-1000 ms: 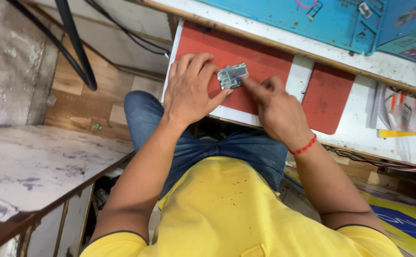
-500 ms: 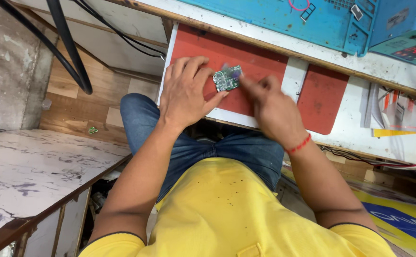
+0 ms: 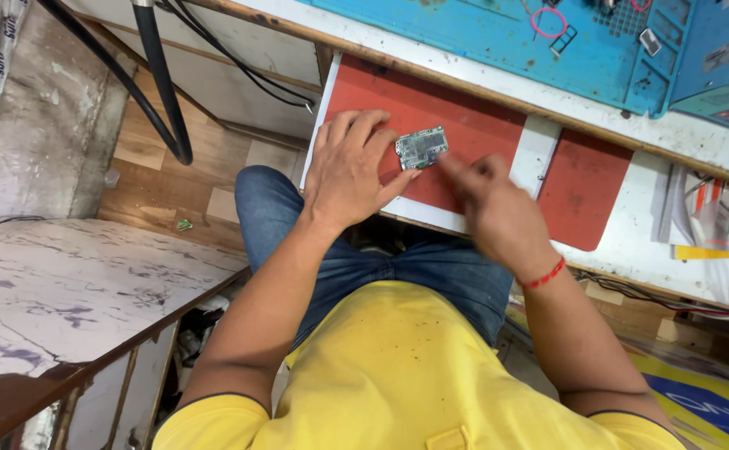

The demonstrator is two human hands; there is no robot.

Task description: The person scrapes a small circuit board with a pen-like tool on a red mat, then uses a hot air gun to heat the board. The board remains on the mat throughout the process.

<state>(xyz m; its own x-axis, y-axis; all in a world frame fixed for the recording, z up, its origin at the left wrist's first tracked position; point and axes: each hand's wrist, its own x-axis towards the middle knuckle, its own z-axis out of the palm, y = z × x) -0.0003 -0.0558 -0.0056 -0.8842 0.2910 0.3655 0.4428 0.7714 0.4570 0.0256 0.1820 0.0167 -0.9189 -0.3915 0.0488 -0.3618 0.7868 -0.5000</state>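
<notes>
Far out to the left of the fingers stands a pale marbled side table [image 3: 56, 300], and past it a thick black cable [image 3: 160, 92] runs down in front of the wooden floor [image 3: 143, 187]. A small green scrap [image 3: 183, 224] lies on that floor, well apart from either hand.

The left hand [image 3: 349, 171] lies palm down on a red mat [image 3: 431, 117] at the near edge of the white surface [image 3: 539, 150]. Its fingers [image 3: 364, 125] are spread and loose, not clenched; the thumb stretches to the right and its tip touches the lower edge of a small green circuit board [image 3: 421, 147], which lies flat on the mat just right of the fingertips. The board is steadied rather than picked up.

The right hand [image 3: 498, 212] sits just right of and below the board, blurred. Its fingers [image 3: 456, 171] are curled in toward the board's right edge; whether they pinch anything cannot be told through the blur. A red thread band [image 3: 545, 274] circles that wrist.

Right of these fingers a second red mat [image 3: 583, 187] lies on the surface, then some printed papers [image 3: 710, 221]. Beyond both hands, at the back, a blue work mat [image 3: 514, 42] carries small parts and a loop of pink wire [image 3: 548, 22].

Below the hands are blue jeans [image 3: 398, 267] and a yellow shirt [image 3: 398, 375].
</notes>
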